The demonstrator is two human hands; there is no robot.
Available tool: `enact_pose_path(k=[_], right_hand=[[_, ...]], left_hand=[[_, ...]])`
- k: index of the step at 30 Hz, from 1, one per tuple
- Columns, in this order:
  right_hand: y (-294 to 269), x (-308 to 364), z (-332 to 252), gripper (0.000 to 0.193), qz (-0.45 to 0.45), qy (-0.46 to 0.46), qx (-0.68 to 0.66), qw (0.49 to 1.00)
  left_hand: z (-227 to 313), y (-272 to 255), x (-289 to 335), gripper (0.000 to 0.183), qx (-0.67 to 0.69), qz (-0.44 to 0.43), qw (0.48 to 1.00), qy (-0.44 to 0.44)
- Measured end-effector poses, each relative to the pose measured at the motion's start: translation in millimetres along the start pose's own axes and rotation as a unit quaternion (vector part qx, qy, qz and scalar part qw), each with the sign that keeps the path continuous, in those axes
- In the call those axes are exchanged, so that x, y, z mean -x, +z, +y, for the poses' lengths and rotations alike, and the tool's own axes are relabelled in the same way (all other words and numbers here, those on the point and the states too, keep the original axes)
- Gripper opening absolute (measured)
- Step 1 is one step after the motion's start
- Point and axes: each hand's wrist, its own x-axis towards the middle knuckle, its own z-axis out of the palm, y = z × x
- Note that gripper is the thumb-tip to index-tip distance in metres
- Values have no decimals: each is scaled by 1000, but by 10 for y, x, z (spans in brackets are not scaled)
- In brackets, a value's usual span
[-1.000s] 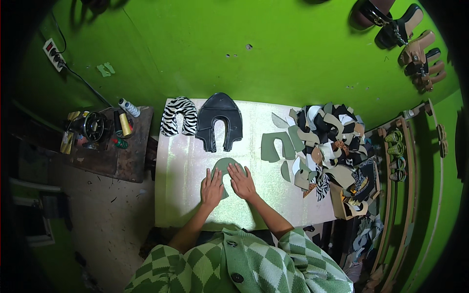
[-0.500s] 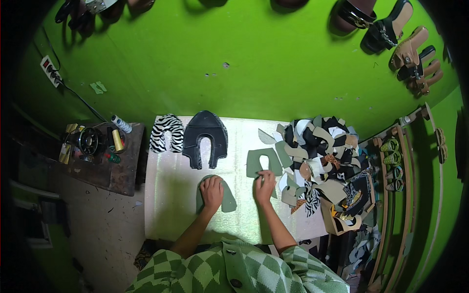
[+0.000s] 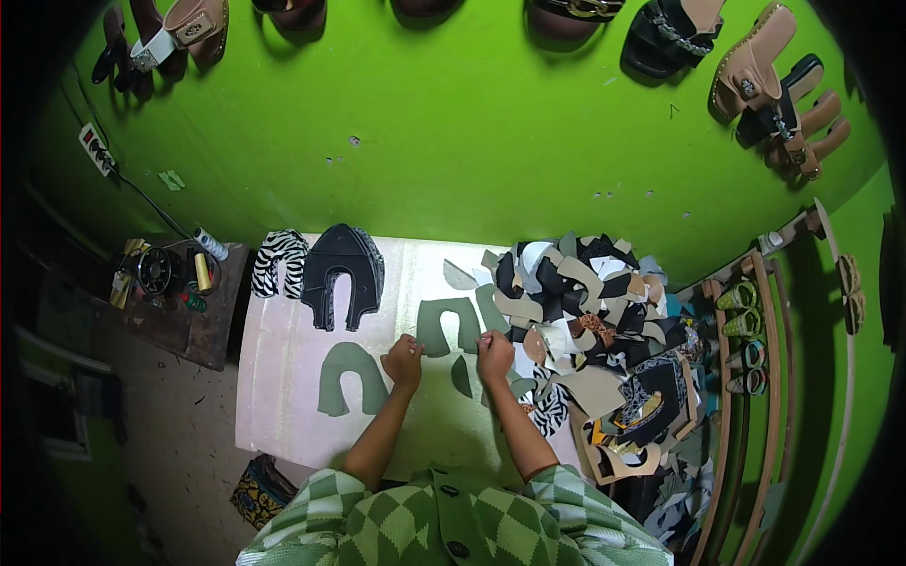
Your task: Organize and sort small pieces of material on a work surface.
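Below emblemed sandals (image 3: 761,55), left hand (image 3: 403,359) and right hand (image 3: 494,357) curl at a green U-piece (image 3: 445,309), grip impossible to tell.

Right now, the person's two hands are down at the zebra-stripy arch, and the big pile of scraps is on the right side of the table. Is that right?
Not quite: the left hand and right hand are at the lower corners of a green arch, not the zebra-stripy arch. The head view shows it. The big pile of scraps is on the right side of the table.

Matt green cutouts (image 3: 431,330), shimmery tabletop (image 3: 283,396)
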Motion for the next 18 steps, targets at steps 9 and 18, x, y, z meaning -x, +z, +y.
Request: enact_pose_path(k=[9,18], right_hand=[[-85,-95,136,12,1,-74,-15,997],[-179,-154,-54,45,-94,-61,73,991]], left_hand=[[320,-109,73,16,-42,15,996,-72],[-7,56,75,9,330,-27,934,-135]])
